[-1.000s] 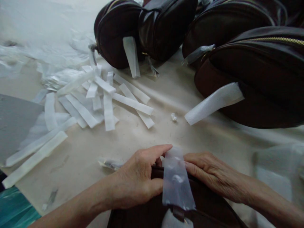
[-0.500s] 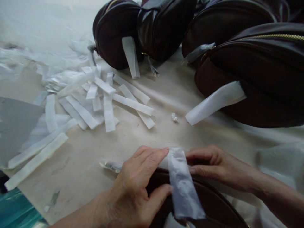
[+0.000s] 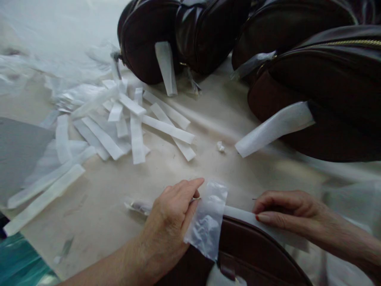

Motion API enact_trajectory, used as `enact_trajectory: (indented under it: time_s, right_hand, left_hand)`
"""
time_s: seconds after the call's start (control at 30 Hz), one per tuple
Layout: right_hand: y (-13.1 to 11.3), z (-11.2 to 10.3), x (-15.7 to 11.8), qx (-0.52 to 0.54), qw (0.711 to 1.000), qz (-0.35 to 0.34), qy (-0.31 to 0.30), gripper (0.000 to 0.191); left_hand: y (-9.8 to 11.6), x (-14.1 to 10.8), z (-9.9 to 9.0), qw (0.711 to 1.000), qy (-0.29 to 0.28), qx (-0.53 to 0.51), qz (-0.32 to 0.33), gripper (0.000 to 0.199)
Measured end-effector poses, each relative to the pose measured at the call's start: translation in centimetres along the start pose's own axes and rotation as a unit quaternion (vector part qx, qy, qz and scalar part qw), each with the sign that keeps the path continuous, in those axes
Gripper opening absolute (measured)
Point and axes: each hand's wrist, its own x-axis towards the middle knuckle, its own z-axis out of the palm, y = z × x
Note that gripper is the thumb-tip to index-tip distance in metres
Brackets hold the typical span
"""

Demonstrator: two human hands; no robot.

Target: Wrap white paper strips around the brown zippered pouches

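Observation:
A dark brown leather bag (image 3: 253,242) lies at the bottom edge, partly out of view. My left hand (image 3: 172,214) rests over its left side, thumb and fingers closed together; what they grip is hidden. Against those fingers leans a clear plastic sleeve (image 3: 210,218), its lower end beside a fitting on the bag. Along the bag's upper edge runs a white strip (image 3: 239,212), its left end behind the sleeve. My right hand (image 3: 285,210) pinches the strip between thumb and fingers. A small red spot shows at the thumb tip, and a thin dark tip by the index finger.
Several loose white strips (image 3: 137,135) lie scattered at left. More dark bags (image 3: 327,91) stand along the back, some with white strips or plastic-wrapped pulls. A crumpled white scrap (image 3: 220,147) sits mid-table. Teal plastic (image 3: 24,262) shows beyond the lower left table edge.
My right hand has moved right, away from my left, uncovering more of the white strip. The plastic sleeve has swung so that its lower part tilts left against my left hand.

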Motion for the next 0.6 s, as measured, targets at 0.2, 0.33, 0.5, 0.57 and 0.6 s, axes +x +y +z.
enact_trajectory:
  time_s: [0.2,0.33,0.5,0.57,0.6]
  right_hand:
    - [0.3,1.7,0.9,0.027,0.998,-0.037,0.032,0.031]
    - [-0.1,2.1,1.0,0.031,0.998,-0.056,0.025,0.028]
    - [0.4,2.0,0.7,-0.122,0.965,-0.196,0.123,0.011]
    - [0.6,2.1,0.9,-0.205,0.919,-0.278,0.191,0.018]
    - [0.6,2.2,1.1,-0.243,0.894,-0.315,0.208,0.024]
  left_hand:
    - [0.4,-0.4,-0.2,0.996,-0.032,0.056,0.054,0.016]
    - [0.5,-0.5,-0.2,0.993,-0.077,0.048,0.069,0.014]
    - [0.1,-0.3,0.0,0.990,-0.114,0.042,0.069,0.013]
    - [0.0,-0.3,0.0,0.988,-0.128,0.052,0.068,0.013]
    - [0.0,-0.3,0.1,0.987,-0.134,0.057,0.068,0.013]
